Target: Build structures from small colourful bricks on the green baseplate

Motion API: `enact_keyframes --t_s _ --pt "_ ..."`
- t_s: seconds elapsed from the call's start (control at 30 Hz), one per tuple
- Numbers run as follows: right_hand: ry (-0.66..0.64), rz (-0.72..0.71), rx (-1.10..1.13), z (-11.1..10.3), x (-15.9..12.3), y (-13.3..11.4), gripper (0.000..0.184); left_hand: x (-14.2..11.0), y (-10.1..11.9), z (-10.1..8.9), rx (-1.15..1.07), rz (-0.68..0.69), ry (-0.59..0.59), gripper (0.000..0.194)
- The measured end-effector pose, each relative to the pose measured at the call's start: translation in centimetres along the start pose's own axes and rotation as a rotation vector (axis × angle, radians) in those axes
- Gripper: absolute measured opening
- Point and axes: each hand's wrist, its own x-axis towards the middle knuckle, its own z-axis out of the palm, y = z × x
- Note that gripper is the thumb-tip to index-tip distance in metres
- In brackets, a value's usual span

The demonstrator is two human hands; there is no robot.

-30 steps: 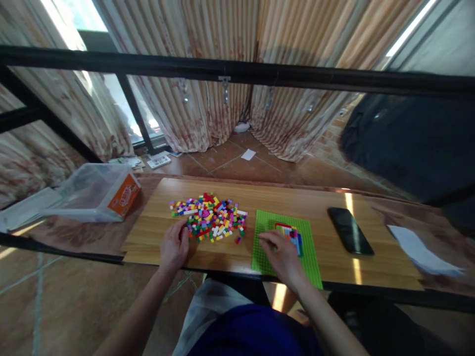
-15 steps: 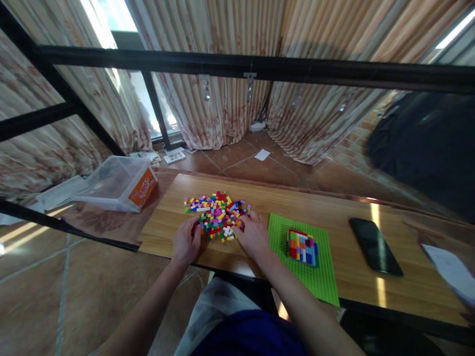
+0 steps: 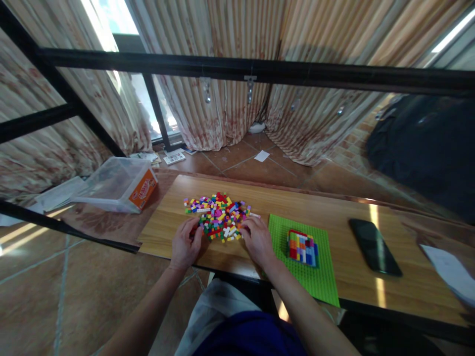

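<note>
A loose pile of small multicoloured toy building bricks [image 3: 218, 213] lies on the wooden tabletop between my two hands. My left hand [image 3: 185, 243] rests at the pile's near left edge, its fingers curved and the thumb apart from the forefinger; nothing shows in it. At the right edge, my right hand [image 3: 259, 241] has its fingers bent together among the bricks; whatever sits at the fingertips is too small to make out. To the right is a green baseplate [image 3: 280, 232] carrying a compact block of joined coloured bricks [image 3: 302, 248].
Farther right on the wooden table [image 3: 334, 207] lie a black phone [image 3: 375, 247] and a white paper [image 3: 449, 272]. A clear plastic box [image 3: 115, 185] with an orange label stands beyond the table's left end. A black metal bar [image 3: 237, 66] crosses in front of the curtains.
My right hand has shifted slightly right, baring more bricks, including a long pale one above its fingers. My left hand has barely moved. The built block is unchanged.
</note>
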Motion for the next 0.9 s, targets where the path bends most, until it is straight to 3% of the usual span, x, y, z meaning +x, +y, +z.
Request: enact_keyframes --t_s 0.2,0.33,0.47,0.63,0.9 --pt "0.006 -0.016 -0.024 -0.1 -0.4 0.2 0.015 -0.3 0.0 -0.3 -0.035 0.090 0.062 0.029" --pt "0.037 -0.002 -0.058 0.0 -0.9 0.7 0.025 -0.4 1.4 -0.4 -0.017 0.171 0.073 0.030" --pt "0.047 0.006 -0.088 0.0 -0.9 0.8 0.027 0.5 4.3 1.1 0.050 0.318 -0.119 0.034" --pt "0.038 0.024 -0.111 -0.3 -0.9 0.5 0.027 2.4 7.0 3.8 0.185 0.351 -0.336 0.036" --pt "0.057 0.056 -0.115 -1.0 -1.3 0.5 0.027 3.6 7.2 4.8 0.185 0.374 -0.404 0.021"
